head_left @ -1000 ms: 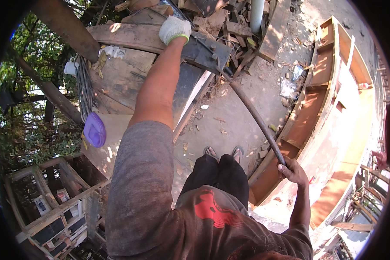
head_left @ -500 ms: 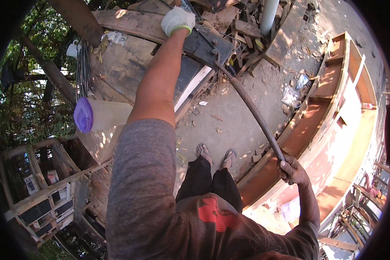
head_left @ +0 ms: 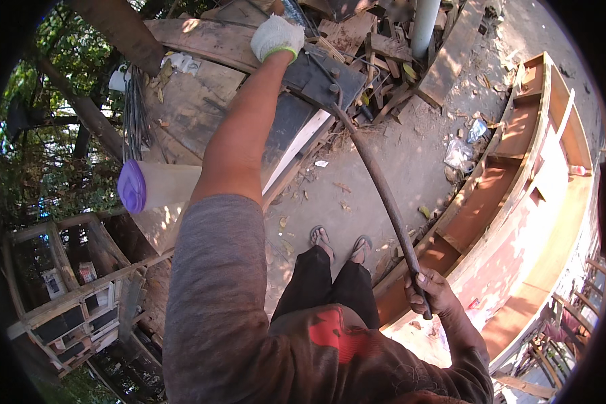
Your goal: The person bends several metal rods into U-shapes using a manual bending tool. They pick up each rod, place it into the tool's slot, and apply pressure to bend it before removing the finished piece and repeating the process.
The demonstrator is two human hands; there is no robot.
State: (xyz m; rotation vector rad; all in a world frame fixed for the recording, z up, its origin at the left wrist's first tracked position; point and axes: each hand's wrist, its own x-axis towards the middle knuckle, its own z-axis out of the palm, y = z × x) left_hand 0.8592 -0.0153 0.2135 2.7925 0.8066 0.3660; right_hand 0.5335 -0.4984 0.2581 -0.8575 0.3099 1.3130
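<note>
My right hand is closed around the lower part of a long dark metal bar, whose end sticks out just past the fingers. The bar slants up to the left, and its narrower bent tip meets a dark metal plate with short round pegs on the workbench. My left hand, in a white knit glove with a green cuff, rests at the plate's far left edge. Its fingers are turned away and hidden. A thin rod runs from beside the glove to the pegs.
A translucent container with a purple lid lies on the bench's left side, below a bundle of thin rods. Scrap wood is heaped behind the plate. A curved wooden frame stands on the right, a wooden rack at lower left.
My right hand has moved down and to the left, swinging the bar toward my body. The bar's end now shows below my fingers. The gloved left hand stays nearly in place.
</note>
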